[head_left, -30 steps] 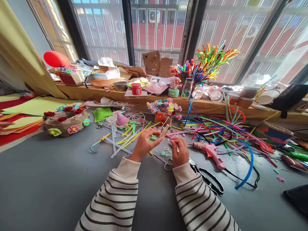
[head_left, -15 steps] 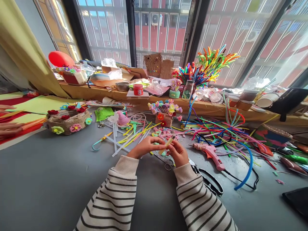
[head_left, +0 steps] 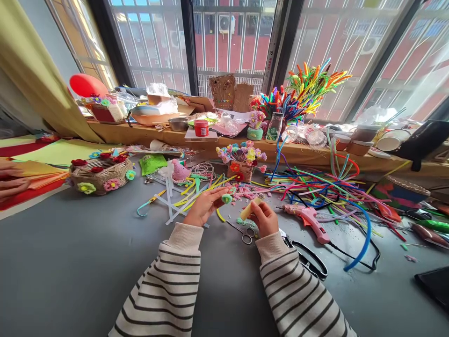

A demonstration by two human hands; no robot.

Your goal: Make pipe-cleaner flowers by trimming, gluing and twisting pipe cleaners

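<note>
Over the middle of the table, my left hand (head_left: 204, 208) pinches a small green fuzzy flower (head_left: 227, 198) at its fingertips. To the right of it, my right hand (head_left: 264, 217) is closed on a pale yellow lighter (head_left: 250, 209) with a dark metal end. The flower and the lighter are apart. Below them lie small scissors (head_left: 246, 235) and some green fuzz clippings (head_left: 245, 223). A woven pot of fuzzy flowers (head_left: 241, 172) stands just beyond my hands. Right of my right hand rests a pink glue gun (head_left: 308, 219).
At left stands a twine basket (head_left: 101, 180) with flowers on it; past it, another person's hand (head_left: 14, 186) touches coloured paper. Many pipe cleaners (head_left: 315, 187) are heaped at right. Black-handled shears (head_left: 310, 257) lie by my right wrist. Jars and cups line the window ledge (head_left: 147, 134).
My hands have moved apart. The green flower now shows at my left fingertips, and the lighter has turned and come away from the left hand in my right.
</note>
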